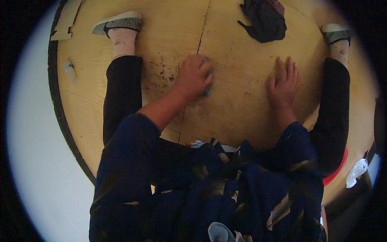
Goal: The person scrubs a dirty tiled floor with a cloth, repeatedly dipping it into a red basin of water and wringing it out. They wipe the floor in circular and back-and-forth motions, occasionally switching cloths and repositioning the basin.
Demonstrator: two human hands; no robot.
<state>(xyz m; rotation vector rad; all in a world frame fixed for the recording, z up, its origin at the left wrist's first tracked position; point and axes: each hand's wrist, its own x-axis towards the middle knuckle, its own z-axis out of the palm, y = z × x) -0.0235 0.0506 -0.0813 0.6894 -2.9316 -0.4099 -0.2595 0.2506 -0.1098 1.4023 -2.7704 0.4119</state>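
My left hand (193,75) is curled palm-down around a small blue-grey object (206,90), perhaps a scrubbing pad, pressed to the yellow-brown wooden floor (229,121). Most of that object is hidden under my fingers, so its exact kind is unclear. Dark specks and smudges (161,71) lie on the boards just left of this hand. Farther right, my right hand (284,81) rests palm-down on the floor, its fingers a little spread and nothing in it. A dark crumpled cloth (266,22) lies beyond both hands.
My black-trousered legs (124,93) extend on either side, with striped slip-on shoes (124,23) on the feet. A small whitish bottle or tube (70,72) lies near the dark baseboard (54,90) at left. At lower right are a red curved rim (337,171) and a white plastic bag (356,173).
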